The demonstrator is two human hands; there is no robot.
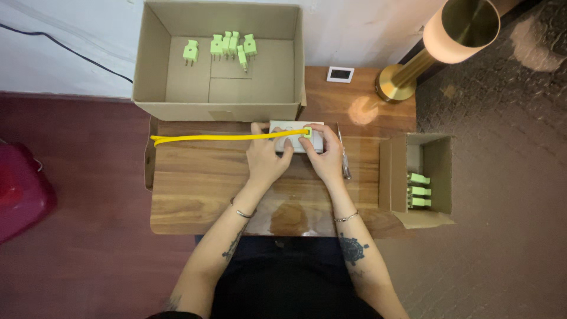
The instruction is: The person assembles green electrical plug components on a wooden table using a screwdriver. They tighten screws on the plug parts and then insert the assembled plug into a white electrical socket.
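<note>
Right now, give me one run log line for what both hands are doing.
left hand: steadies white power strip | right hand: on green plug with yellow cable | screwdriver: on table beside

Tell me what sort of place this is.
Probably a home room used as a makeshift work spot, not a factory. A small wooden table stands by a white wall, a brass floor lamp beside it, and cardboard boxes of green plugs sit on top.

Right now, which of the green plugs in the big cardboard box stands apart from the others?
The green plug at the far left of the big box stands alone. The other plugs are grouped together further right, close to or touching each other.
</note>
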